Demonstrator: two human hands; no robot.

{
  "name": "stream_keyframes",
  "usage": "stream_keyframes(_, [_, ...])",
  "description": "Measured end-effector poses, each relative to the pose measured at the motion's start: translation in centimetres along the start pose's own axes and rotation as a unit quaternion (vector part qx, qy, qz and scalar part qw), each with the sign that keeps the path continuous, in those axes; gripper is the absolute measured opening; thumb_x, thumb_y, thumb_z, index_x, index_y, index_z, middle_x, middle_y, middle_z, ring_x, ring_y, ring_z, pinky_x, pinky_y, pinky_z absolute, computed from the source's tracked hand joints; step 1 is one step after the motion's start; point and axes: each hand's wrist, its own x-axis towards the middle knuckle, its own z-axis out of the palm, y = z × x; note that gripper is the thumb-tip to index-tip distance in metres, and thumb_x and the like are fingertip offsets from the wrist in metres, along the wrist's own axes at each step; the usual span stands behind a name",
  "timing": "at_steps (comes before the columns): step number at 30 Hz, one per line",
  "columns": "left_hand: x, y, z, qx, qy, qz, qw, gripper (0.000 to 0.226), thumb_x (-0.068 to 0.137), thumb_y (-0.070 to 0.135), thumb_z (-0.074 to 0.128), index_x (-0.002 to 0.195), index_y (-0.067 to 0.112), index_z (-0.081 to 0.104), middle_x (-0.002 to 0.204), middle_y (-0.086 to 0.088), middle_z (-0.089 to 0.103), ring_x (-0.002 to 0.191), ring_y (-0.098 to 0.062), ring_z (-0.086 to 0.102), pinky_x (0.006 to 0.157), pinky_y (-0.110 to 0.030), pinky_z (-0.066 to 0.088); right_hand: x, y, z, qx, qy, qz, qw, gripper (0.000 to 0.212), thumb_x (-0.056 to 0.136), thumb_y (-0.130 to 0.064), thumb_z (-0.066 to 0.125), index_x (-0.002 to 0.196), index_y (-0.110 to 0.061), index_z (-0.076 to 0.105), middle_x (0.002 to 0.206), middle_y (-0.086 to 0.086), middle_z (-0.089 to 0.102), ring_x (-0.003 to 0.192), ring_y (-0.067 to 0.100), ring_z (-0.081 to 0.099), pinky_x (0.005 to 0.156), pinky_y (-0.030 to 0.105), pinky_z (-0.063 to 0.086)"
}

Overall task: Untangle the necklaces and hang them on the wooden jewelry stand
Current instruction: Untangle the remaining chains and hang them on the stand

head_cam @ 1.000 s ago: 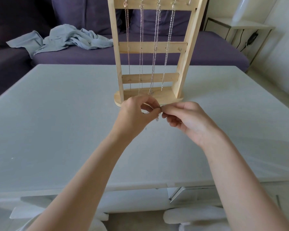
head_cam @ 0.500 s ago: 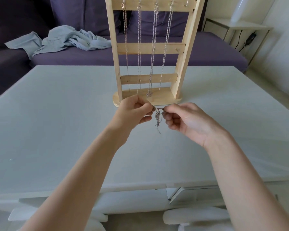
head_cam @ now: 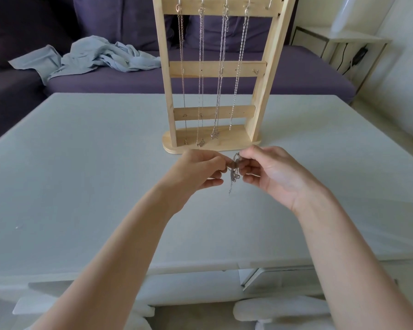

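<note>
Stand: the wooden jewelry stand (head_cam: 221,70) sits upright on the tabletop (head_cam: 81,175), four chains (head_cam: 221,67) hanging from its top hooks.
Tangle: your tangled necklace (head_cam: 234,169) hangs just in front of the stand's base, above the tabletop.
Left hand (head_cam: 198,170): your fingers pinch the tangle's left side.
Right hand (head_cam: 274,175): your fingers pinch its right side.
</note>
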Motion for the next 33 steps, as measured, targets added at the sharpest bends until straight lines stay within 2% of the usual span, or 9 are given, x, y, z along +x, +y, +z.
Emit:
stream_keyframes(8, [-0.01, -0.07, 0.62, -0.133, -0.034, -0.047, 0.989, 0.019, 0.09, 0.014, 0.058, 0.074, 0.009, 0.066, 0.07, -0.002, 0.061, 0.064, -0.011, 0.059, 0.068, -0.022, 0.053, 0.12, -0.09, -0.21, 0.017, 0.021, -0.001, 1.0, 0.022, 0.087, -0.006, 0.054, 0.065, -0.01, 0.056, 0.064, 0.003, 0.056, 0.057, 0.012, 0.049, 0.057, 0.022, 0.04])
stream_keyframes(11, [-0.04, -0.33, 0.5, -0.1, -0.049, -0.025, 0.993, 0.012, 0.087, 0.017, 0.063, 0.076, 0.012, 0.066, 0.069, 0.002, 0.061, 0.065, -0.006, 0.058, 0.069, -0.019, 0.051, 0.07, -0.14, -0.32, 0.021, 0.021, 0.002, 1.0, 0.022, 0.087, -0.006, 0.054, 0.065, -0.009, 0.057, 0.064, 0.002, 0.057, 0.058, 0.012, 0.05, 0.057, 0.021, 0.041])
stream_keyframes(16, [0.21, -0.44, 0.37, -0.007, 0.009, 0.003, 1.0, 0.011, 0.088, 0.016, 0.064, 0.078, 0.012, 0.064, 0.07, 0.005, 0.059, 0.065, -0.004, 0.057, 0.067, -0.015, 0.052, -0.04, -0.18, 0.0, 0.048, 0.026, 0.013, 0.998, 0.025, 0.087, -0.003, 0.054, 0.063, -0.009, 0.056, 0.057, 0.001, 0.059, 0.053, 0.011, 0.049, 0.049, 0.017, 0.04])
stream_keyframes(21, [0.29, -0.47, 0.23, 0.042, 0.041, 0.03, 0.998, 0.013, 0.089, 0.017, 0.062, 0.077, 0.014, 0.061, 0.074, 0.004, 0.058, 0.069, -0.004, 0.058, 0.07, -0.017, 0.052, -0.02, -0.2, 0.18, 0.019, 0.017, 0.029, 0.999, 0.026, 0.087, -0.006, 0.053, 0.063, -0.014, 0.05, 0.048, -0.004, 0.043, 0.047, 0.011, 0.035, 0.042, 0.018, 0.027])
stream_keyframes(24, [0.32, -0.47, -0.14, -0.012, 0.031, 0.012, 0.999, 0.011, 0.09, 0.016, 0.061, 0.079, 0.013, 0.062, 0.079, 0.002, 0.061, 0.076, -0.006, 0.06, 0.071, -0.019, 0.052, 0.01, -0.17, 0.15, 0.001, 0.013, 0.033, 0.999, 0.025, 0.086, -0.008, 0.054, 0.063, -0.016, 0.048, 0.046, -0.006, 0.034, 0.046, 0.011, 0.029, 0.043, 0.019, 0.022])
stream_keyframes(27, [0.32, -0.4, -0.05, -0.117, 0.025, -0.02, 0.993, 0.012, 0.091, 0.013, 0.058, 0.08, 0.01, 0.063, 0.072, 0.003, 0.063, 0.067, -0.007, 0.057, 0.064, -0.018, 0.05, -0.07, -0.05, 0.11, -0.028, -0.013, 0.007, 1.0, 0.027, 0.086, -0.009, 0.057, 0.062, -0.016, 0.047, 0.046, -0.005, 0.037, 0.046, 0.011, 0.03, 0.043, 0.019, 0.024])
stream_keyframes(29, [0.4, -0.36, 0.01, -0.157, 0.028, -0.032, 0.987, 0.013, 0.091, 0.01, 0.057, 0.079, 0.008, 0.062, 0.067, 0.001, 0.059, 0.06, -0.007, 0.051, 0.059, -0.016, 0.049, -0.17, 0.06, 0.15, -0.071, -0.034, -0.009, 0.997, 0.023, 0.086, -0.012, 0.061, 0.064, -0.014, 0.054, 0.047, -0.005, 0.043, 0.045, 0.01, 0.034, 0.044, 0.018, 0.026])
stream_keyframes(31, [0.5, -0.39, 0.03, -0.119, 0.038, -0.026, 0.992, 0.015, 0.091, 0.01, 0.057, 0.077, 0.007, 0.061, 0.071, -0.002, 0.057, 0.058, -0.007, 0.049, 0.058, -0.014, 0.049, -0.29, 0.12, 0.23, -0.104, -0.04, -0.013, 0.994, 0.013, 0.086, -0.014, 0.064, 0.074, -0.011, 0.062, 0.047, -0.004, 0.05, 0.043, 0.008, 0.037, 0.045, 0.018, 0.026])
stream_keyframes(33, [0.6, -0.46, 0.05, -0.02, 0.053, 0.0, 0.998, 0.015, 0.091, 0.011, 0.058, 0.076, 0.009, 0.06, 0.076, -0.002, 0.059, 0.062, -0.007, 0.05, 0.06, -0.012, 0.05, -0.28, 0.18, 0.19, -0.105, -0.027, -0.009, 0.994, 0.01, 0.088, -0.012, 0.063, 0.077, -0.012, 0.062, 0.048, -0.001, 0.055, 0.042, 0.009, 0.038, 0.045, 0.017, 0.027])
